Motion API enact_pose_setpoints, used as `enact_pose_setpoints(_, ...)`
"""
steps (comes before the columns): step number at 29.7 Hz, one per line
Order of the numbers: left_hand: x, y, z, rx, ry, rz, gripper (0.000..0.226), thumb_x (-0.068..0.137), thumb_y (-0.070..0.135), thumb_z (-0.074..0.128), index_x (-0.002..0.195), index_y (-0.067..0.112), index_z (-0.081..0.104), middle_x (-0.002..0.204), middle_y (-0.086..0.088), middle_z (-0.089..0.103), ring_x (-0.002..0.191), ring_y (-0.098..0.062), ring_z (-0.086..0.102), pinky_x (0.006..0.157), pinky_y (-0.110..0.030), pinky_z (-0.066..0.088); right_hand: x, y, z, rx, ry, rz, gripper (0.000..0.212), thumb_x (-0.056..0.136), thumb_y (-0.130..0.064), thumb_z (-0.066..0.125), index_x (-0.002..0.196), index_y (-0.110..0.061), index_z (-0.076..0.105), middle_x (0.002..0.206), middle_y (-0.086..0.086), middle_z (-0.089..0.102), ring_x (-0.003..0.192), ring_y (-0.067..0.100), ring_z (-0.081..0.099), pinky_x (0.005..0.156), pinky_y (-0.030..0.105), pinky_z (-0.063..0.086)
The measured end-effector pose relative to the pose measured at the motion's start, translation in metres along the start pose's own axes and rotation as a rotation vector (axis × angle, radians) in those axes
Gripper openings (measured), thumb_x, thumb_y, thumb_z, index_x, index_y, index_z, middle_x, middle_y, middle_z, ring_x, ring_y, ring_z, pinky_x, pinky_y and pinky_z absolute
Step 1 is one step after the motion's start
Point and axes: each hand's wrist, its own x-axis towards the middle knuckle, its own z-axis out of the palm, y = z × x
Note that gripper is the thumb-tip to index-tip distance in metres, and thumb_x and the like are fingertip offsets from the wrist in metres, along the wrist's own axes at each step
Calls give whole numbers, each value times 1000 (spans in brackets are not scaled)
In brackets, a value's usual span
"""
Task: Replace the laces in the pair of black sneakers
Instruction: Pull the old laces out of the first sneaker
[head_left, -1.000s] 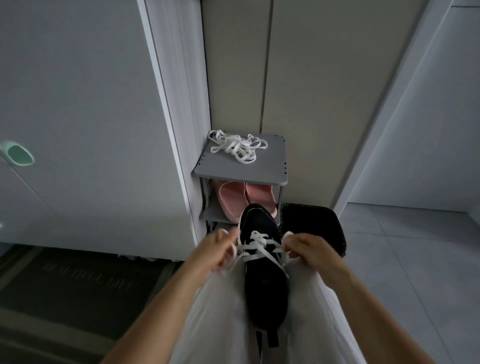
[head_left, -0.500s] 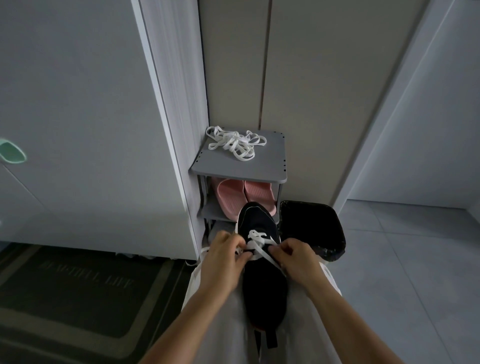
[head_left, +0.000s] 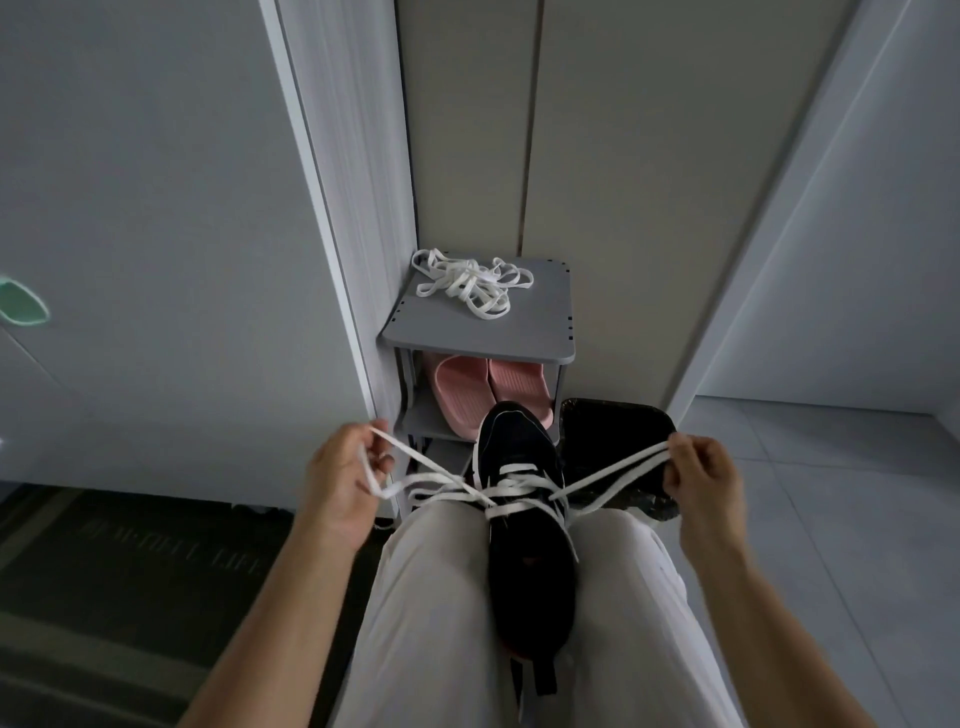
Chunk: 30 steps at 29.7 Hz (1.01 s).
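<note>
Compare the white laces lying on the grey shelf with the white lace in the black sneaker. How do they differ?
The shelf laces lie in a loose tangle on the grey shelf; the sneaker lace is threaded through the black sneaker. The shelf laces are slack and untouched; the sneaker lace is stretched sideways, gripped by the left hand and right hand. Both are flat and white.
</note>
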Motion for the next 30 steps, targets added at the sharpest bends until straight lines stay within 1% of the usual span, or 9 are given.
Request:
enact_pose_setpoints(4, 2, 10, -4, -95, 50, 118, 26, 88, 2, 46, 65, 15, 48, 57, 5, 62, 60, -7, 52, 66, -22, 42, 6, -4, -5, 97, 90, 19, 26, 97, -15, 45, 71, -16, 43, 59, 2, 40, 51, 12, 33, 48, 24, 28)
enact_pose_setpoints(7, 2, -1, 1, 482, -16, 309, 12, 89, 11, 55, 80, 16, 49, 72, 1, 59, 61, -11, 50, 59, -22, 39, -7, -1, 4, -141, 10, -30, 13, 92, -13, 54, 83, -16, 46, 89, 6, 45, 62, 13, 44, 59, 28, 40)
enact_pose_setpoints(9, -1, -19, 2, 978, -42, 532, 22, 84, 18, 65, 97, 18, 46, 95, 5, 50, 79, -10, 50, 69, -22, 42, -20, 4, 10, -449, -27, -197, 15, 87, -11, 62, 94, -14, 50, 107, 5, 37, 66, 15, 47, 72, 28, 40)
enact_pose_setpoints(12, -16, -47, 9, 1290, -175, 832, 23, 83, 29, 66, 98, 16, 54, 100, 10, 41, 92, -7, 43, 82, -26, 38, -39, 8, 25, -723, -304, -220, 26, 90, -28, 57, 77, -5, 58, 86, 8, 56, 70, 20, 51, 67, 28, 39)
enact_pose_setpoints(14, -25, -64, 16, 1429, -275, 710, 26, 89, 45, 51, 89, 19, 55, 92, 9, 49, 86, -9, 49, 80, -26, 37, -47, 9, 36, -884, -503, -54, 41, 91, -47, 47, 66, -15, 55, 73, 4, 61, 73, 21, 57, 71, 32, 43)
enact_pose_setpoints(16, -26, -77, 20, 1577, -282, 558, 37, 92, 53, 39, 89, 19, 55, 93, 4, 58, 91, -16, 56, 81, -30, 38, -49, 7, 45, -883, -523, -4, 40, 88, -48, 51, 64, -16, 53, 68, 0, 59, 73, 19, 57, 69, 31, 42)
enact_pose_setpoints(21, -24, -87, 23, 1316, -262, 502, 28, 94, 40, 45, 74, 22, 38, 77, 8, 45, 76, -18, 52, 66, -27, 33, -48, 5, 49, -495, -480, 82, 15, 85, -20, 64, 79, -7, 67, 66, -2, 60, 63, 8, 53, 61, 22, 41)
enact_pose_setpoints(24, -24, -88, 23, 1280, -270, 536, 23, 94, 36, 48, 80, 21, 39, 79, 8, 42, 72, -13, 46, 65, -24, 31, -51, 8, 49, -410, -434, 64, 11, 88, -13, 60, 79, -9, 64, 70, 0, 60, 67, 10, 54, 62, 20, 41)
enact_pose_setpoints(30, -17, -69, 29, 1062, -347, 349, 29, 96, 18, 47, 68, 24, 41, 64, 7, 48, 58, -7, 45, 53, -15, 32, -44, 10, 43, -38, -278, 113, 11, 94, -5, 47, 86, -2, 54, 72, 9, 62, 65, 20, 58, 59, 28, 47)
